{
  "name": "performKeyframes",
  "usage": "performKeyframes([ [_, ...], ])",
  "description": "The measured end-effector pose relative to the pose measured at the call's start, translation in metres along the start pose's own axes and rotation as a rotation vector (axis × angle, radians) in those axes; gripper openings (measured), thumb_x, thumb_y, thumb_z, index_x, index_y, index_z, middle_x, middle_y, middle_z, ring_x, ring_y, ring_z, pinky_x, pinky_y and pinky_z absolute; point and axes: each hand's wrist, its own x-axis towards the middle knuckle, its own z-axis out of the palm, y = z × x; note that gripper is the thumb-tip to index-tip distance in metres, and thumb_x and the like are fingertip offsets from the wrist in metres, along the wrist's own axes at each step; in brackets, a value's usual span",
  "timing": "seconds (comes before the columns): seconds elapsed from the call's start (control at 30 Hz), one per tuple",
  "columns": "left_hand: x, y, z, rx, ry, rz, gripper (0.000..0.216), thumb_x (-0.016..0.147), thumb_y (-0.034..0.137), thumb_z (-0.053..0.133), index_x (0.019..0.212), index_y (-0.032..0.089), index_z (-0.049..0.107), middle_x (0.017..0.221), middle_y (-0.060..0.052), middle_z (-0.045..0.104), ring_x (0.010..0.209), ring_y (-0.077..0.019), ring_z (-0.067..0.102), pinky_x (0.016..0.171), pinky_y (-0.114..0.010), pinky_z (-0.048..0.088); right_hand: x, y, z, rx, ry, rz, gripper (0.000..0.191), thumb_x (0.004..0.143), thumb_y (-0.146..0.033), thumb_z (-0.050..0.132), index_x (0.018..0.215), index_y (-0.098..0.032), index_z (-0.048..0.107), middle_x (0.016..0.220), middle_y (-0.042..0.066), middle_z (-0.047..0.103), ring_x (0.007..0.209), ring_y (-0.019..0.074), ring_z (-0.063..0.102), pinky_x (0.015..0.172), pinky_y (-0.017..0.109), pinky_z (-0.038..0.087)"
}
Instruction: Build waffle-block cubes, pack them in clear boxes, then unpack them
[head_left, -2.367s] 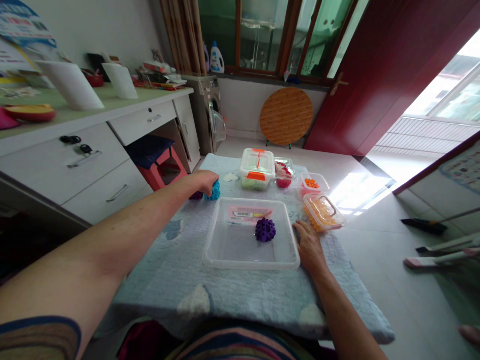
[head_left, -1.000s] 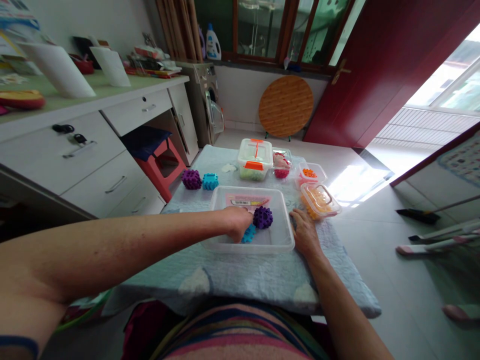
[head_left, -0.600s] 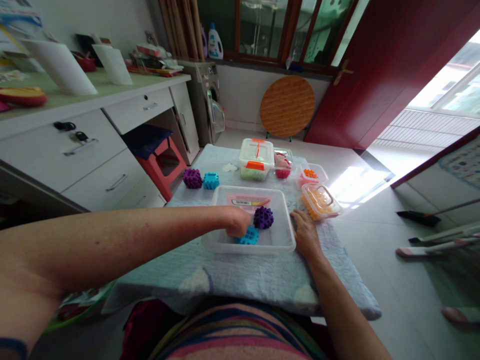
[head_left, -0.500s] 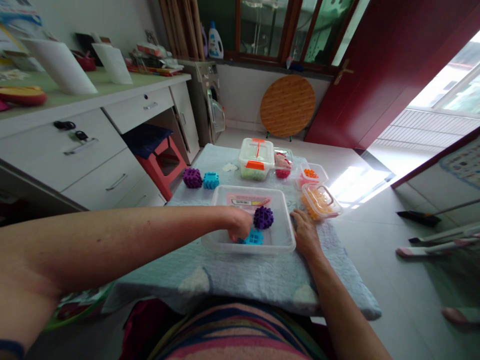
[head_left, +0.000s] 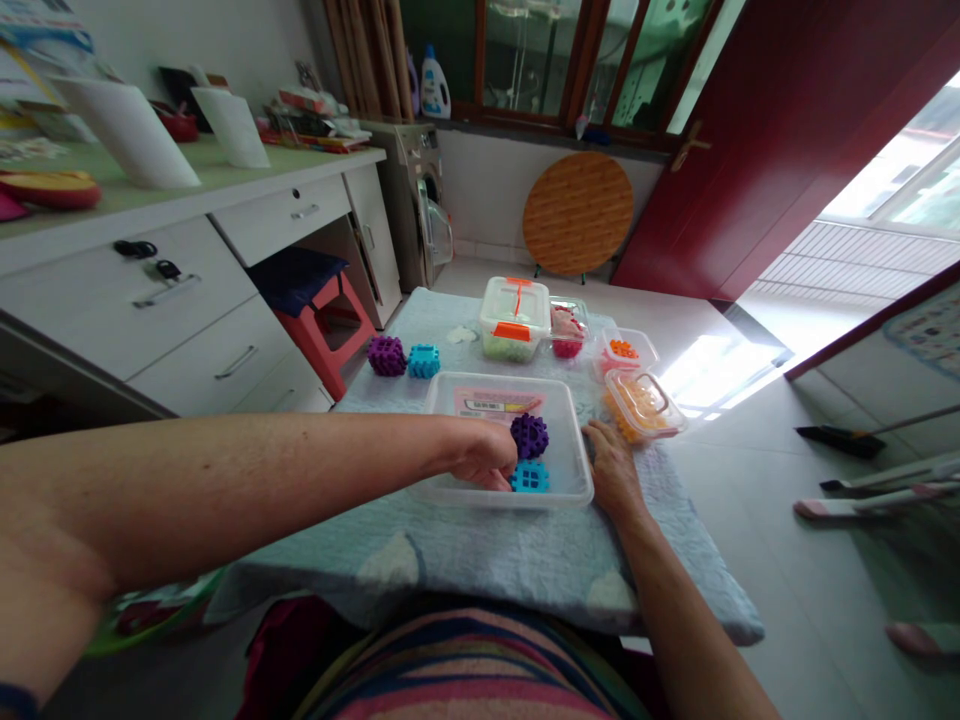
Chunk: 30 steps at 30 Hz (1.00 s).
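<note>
A clear plastic bin (head_left: pixel 571 440) stands on the cloth-covered table. My left hand (head_left: pixel 486 452) reaches down into it, fingers apart, the tips at the left edge of a light-blue interlocking-block piece (head_left: pixel 531 478). Just behind that piece, also in the bin, lies a dark-purple block ball (head_left: pixel 529 436). My right hand (head_left: pixel 611 458) rests on the table against the bin's right wall, fingers stretched forward. Outside the bin at the back left sit a purple block cube (head_left: pixel 387 356) and a blue block cube (head_left: pixel 424 361).
Behind the bin stands a lidded box with orange clips (head_left: pixel 514 318), beside a clear box of red pieces (head_left: pixel 568 330). Further right are an open box with orange pieces (head_left: pixel 624 350) and a lidded box of orange pieces (head_left: pixel 643 405). A red stool (head_left: pixel 330 335) stands left of the table.
The light-blue piece in the bin has shifted right, beneath the purple ball. My left hand has moved slightly right and its fingers have loosened. My right hand has stayed put.
</note>
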Motion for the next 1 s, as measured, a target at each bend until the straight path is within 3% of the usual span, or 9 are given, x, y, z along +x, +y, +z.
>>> performKeyframes([
  [0.17,-0.001,-0.001,-0.002,-0.084,0.005,-0.019,0.021,0.066,-0.001,0.054,0.079,0.014,0.056,0.080,-0.006,0.069,0.089,-0.0145,0.070,0.076,-0.019,0.056,0.000,-0.001,-0.001,-0.010,-0.004,-0.002,0.036,0.087,-0.028,0.047,0.114,-0.014,0.066,0.125,0.017,0.062,0.119,0.0301,0.054,0.107,0.050,0.040],
  [0.33,-0.012,0.003,-0.006,0.077,0.044,0.077,0.019,0.066,0.005,0.055,0.082,0.016,0.058,0.075,-0.003,0.066,0.090,-0.0174,0.069,0.076,-0.025,0.058,0.000,0.001,0.001,-0.020,-0.001,-0.004,0.037,0.085,-0.028,0.048,0.114,-0.014,0.066,0.124,0.018,0.062,0.118,0.0304,0.055,0.105,0.050,0.042],
  [0.43,-0.035,0.013,-0.023,0.251,-0.005,0.204,0.016,0.066,0.010,0.054,0.080,0.018,0.058,0.075,-0.001,0.065,0.087,-0.0171,0.068,0.079,-0.029,0.057,0.000,0.003,0.003,-0.021,0.005,-0.007,0.037,0.085,-0.029,0.049,0.115,-0.015,0.065,0.124,0.017,0.063,0.118,0.0308,0.055,0.105,0.050,0.042],
  [0.53,-0.066,0.027,-0.056,0.493,-0.112,0.333,0.019,0.066,0.010,0.051,0.082,0.018,0.059,0.081,-0.001,0.067,0.086,-0.0171,0.067,0.081,-0.031,0.055,0.000,0.004,0.005,-0.020,0.016,-0.009,0.037,0.085,-0.030,0.048,0.114,-0.015,0.066,0.124,0.017,0.062,0.118,0.0309,0.056,0.105,0.050,0.042],
  [0.57,-0.075,0.031,-0.071,0.572,-0.053,0.377,0.024,0.067,0.010,0.049,0.087,0.018,0.060,0.085,-0.001,0.068,0.087,-0.0171,0.067,0.080,-0.031,0.054,0.000,0.004,0.005,-0.019,0.018,-0.009,0.037,0.085,-0.030,0.048,0.114,-0.015,0.066,0.124,0.017,0.062,0.118,0.0308,0.056,0.105,0.050,0.042],
  [0.63,-0.085,0.034,-0.103,0.759,0.242,0.444,0.034,0.067,0.009,0.048,0.097,0.017,0.061,0.094,-0.004,0.070,0.090,-0.0174,0.065,0.082,-0.030,0.052,0.000,0.003,0.005,-0.018,0.020,-0.007,0.036,0.085,-0.030,0.048,0.113,-0.016,0.066,0.124,0.017,0.062,0.117,0.0308,0.056,0.104,0.051,0.042],
  [0.73,-0.074,0.025,-0.148,0.981,0.627,0.441,0.053,0.068,0.012,0.052,0.121,0.016,0.056,0.125,-0.009,0.064,0.110,-0.0198,0.059,0.092,-0.029,0.046,0.000,0.002,0.004,-0.025,0.011,-0.002,0.037,0.085,-0.031,0.047,0.113,-0.016,0.066,0.124,0.017,0.062,0.117,0.0315,0.056,0.104,0.051,0.043],
  [0.87,-0.031,0.001,-0.187,1.173,0.702,0.170,0.078,0.060,0.026,0.070,0.135,0.018,0.048,0.138,-0.014,0.056,0.122,-0.0291,0.053,0.099,-0.036,0.042,0.000,0.002,0.003,-0.025,0.004,-0.006,0.037,0.086,-0.030,0.046,0.113,-0.014,0.066,0.124,0.018,0.062,0.117,0.0317,0.056,0.104,0.051,0.042],
  [1.0,0.001,-0.015,-0.202,1.206,0.708,0.125,0.080,0.052,0.034,0.079,0.127,0.020,0.056,0.134,-0.017,0.057,0.128,-0.0362,0.047,0.104,-0.046,0.036,0.000,0.002,0.004,-0.011,0.016,-0.003,0.036,0.086,-0.029,0.046,0.113,-0.017,0.066,0.123,0.016,0.063,0.118,0.0303,0.056,0.105,0.051,0.042],
])
